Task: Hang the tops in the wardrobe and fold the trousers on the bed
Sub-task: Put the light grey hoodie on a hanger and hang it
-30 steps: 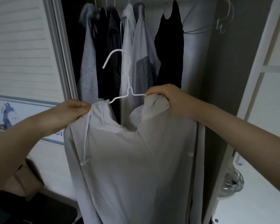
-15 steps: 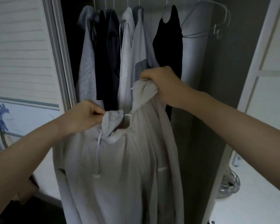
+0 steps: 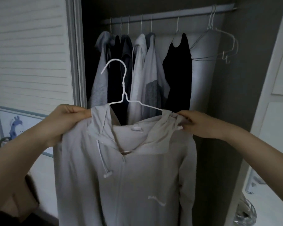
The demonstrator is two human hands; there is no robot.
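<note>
The wardrobe (image 3: 219, 95) is standing open ahead, its rail (image 3: 170, 14) running left to right near the top, well above both hands. Hanging from it are a row of tops (image 3: 144, 70) at the left and middle and a few bare wire hangers (image 3: 219, 44) at the right — between the black top (image 3: 178, 70) and those hangers a gap is showing.

Below and in front of the rail, a pale grey zip hoodie (image 3: 126, 176) is hanging full length, facing the camera, its long axis vertical, zip closed, drawcord dangling at the left. It is sitting on a white wire hanger (image 3: 123, 88) whose hook is rising above the collar, opening to the left, midway between the hands and still well short of the rail.

The left hand (image 3: 67, 121) is gripping the hoodie's left shoulder, fingers curled round the cloth. The right hand (image 3: 198, 124) is pinching the bunched hood edge at the right shoulder, where the hanger's arm is entering the cloth. Both grips are clamped on fabric, about equally far from the hook — so lifting the hook to the rail probably calls for one hand shifting up to the hanger's neck.
</note>
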